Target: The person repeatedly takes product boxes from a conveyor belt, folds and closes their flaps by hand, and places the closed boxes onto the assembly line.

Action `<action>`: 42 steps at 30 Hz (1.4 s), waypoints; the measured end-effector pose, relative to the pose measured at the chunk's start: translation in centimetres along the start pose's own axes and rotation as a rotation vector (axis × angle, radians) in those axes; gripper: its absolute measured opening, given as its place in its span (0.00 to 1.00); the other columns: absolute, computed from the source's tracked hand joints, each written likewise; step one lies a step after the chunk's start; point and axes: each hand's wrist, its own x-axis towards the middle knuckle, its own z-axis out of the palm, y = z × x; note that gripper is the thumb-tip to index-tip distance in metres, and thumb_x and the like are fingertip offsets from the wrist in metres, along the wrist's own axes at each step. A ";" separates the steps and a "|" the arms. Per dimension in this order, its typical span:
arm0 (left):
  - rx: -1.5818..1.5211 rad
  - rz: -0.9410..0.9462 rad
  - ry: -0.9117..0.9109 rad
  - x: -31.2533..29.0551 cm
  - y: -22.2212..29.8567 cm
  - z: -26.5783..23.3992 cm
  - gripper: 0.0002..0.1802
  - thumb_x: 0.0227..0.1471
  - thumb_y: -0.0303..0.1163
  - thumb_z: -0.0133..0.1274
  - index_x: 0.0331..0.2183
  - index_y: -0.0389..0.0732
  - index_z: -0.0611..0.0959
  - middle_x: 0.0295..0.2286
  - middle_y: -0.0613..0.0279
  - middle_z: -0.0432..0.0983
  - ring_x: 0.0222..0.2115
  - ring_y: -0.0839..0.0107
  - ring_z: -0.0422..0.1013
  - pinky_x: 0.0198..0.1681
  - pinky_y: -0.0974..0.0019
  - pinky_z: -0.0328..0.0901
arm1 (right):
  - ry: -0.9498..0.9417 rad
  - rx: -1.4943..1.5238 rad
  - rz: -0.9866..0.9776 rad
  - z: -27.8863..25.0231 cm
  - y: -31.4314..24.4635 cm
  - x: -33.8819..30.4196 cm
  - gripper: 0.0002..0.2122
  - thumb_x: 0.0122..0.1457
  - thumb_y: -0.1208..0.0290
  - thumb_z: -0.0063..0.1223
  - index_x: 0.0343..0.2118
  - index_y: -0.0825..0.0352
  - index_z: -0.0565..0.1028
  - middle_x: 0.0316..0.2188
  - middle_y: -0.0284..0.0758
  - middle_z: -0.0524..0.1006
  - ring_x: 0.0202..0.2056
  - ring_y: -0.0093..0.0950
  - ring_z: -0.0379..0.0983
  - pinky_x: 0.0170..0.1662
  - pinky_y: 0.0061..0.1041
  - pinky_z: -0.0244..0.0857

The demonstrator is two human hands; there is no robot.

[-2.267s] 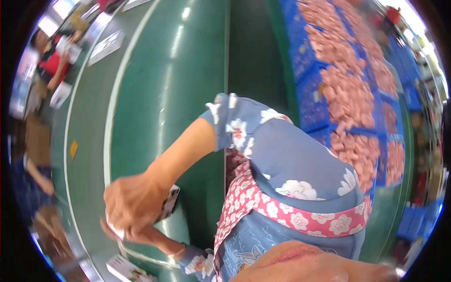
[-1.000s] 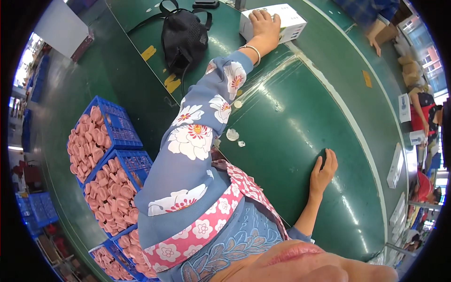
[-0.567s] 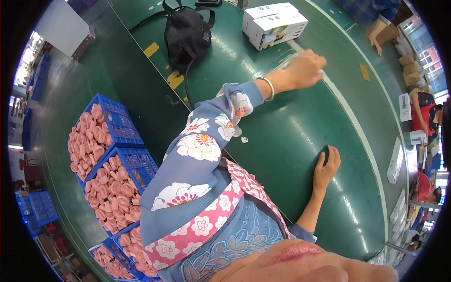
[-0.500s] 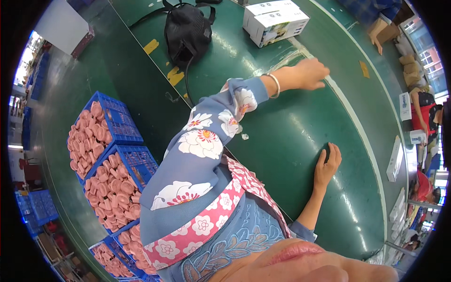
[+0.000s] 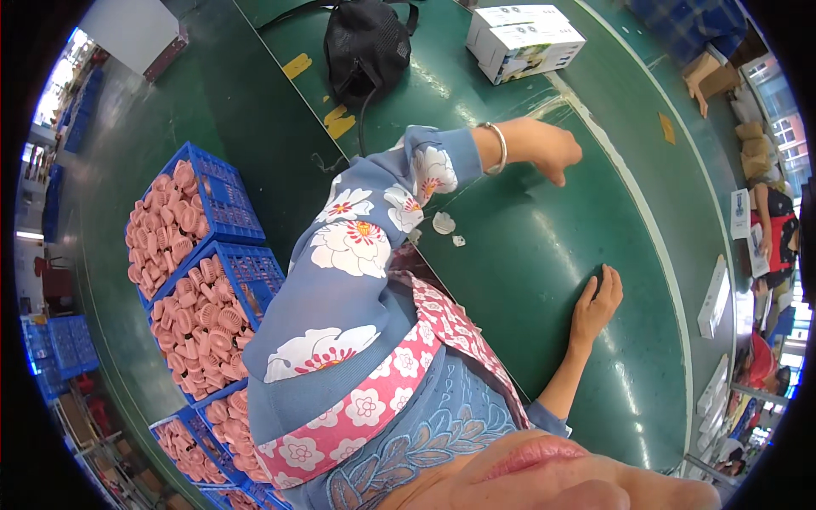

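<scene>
My left hand (image 5: 546, 151), with a bangle on its wrist, is curled above the green bench top (image 5: 510, 280). Its fingers point down, and whatever they may hold is hidden. To the right and nearer, my right hand (image 5: 594, 308) rests on the bench with its fingers stretched out and nothing in it. Under my left forearm lie a whitish round scrap (image 5: 443, 223) and a smaller white bit (image 5: 459, 241). A black mesh bag (image 5: 365, 53) with straps sits beyond my left sleeve. Further along stands a white printed carton (image 5: 525, 47).
Blue crates (image 5: 223, 200) full of pink plastic pieces (image 5: 170, 217) with ribbed round heads stand at my left. A co-worker's hand (image 5: 699, 85) shows at the far right. Flat white boxes (image 5: 714, 297) lie along the right side, near another person in red (image 5: 778, 246).
My left hand has drawn back to the left over the bench, its fingers now pointing down. The round scrap under my forearm shows more fully. My right hand stays almost in place.
</scene>
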 end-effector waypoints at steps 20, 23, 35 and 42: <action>-0.306 0.454 0.649 8.2 11.3 13.1 0.11 0.45 0.36 0.56 0.28 0.40 0.75 0.27 0.57 0.72 0.31 0.56 0.72 0.32 0.55 0.67 | -0.035 0.030 0.039 -3.2 -2.2 -0.8 0.14 0.58 0.74 0.47 0.47 0.70 0.71 0.49 0.43 0.69 0.51 0.39 0.63 0.55 0.34 0.56; -0.327 0.453 0.649 7.2 11.4 13.4 0.10 0.45 0.35 0.56 0.27 0.40 0.74 0.27 0.58 0.73 0.30 0.56 0.72 0.32 0.55 0.67 | -0.041 0.036 0.048 -3.4 -2.8 -1.5 0.14 0.58 0.75 0.47 0.47 0.70 0.71 0.48 0.43 0.70 0.51 0.39 0.63 0.54 0.34 0.56; -0.416 0.476 0.580 7.7 9.5 10.6 0.08 0.49 0.36 0.52 0.27 0.42 0.77 0.23 0.55 0.74 0.27 0.52 0.72 0.28 0.55 0.65 | 0.064 0.162 0.070 -3.3 -2.8 0.2 0.15 0.48 0.77 0.55 0.42 0.68 0.74 0.43 0.42 0.72 0.48 0.41 0.66 0.52 0.36 0.58; -0.417 0.365 0.519 6.0 11.3 9.7 0.04 0.48 0.31 0.55 0.27 0.42 0.77 0.22 0.57 0.74 0.22 0.58 0.71 0.24 0.60 0.64 | 0.091 0.224 0.057 -4.0 -2.2 -1.3 0.16 0.50 0.75 0.55 0.44 0.66 0.72 0.43 0.41 0.71 0.47 0.41 0.65 0.53 0.37 0.58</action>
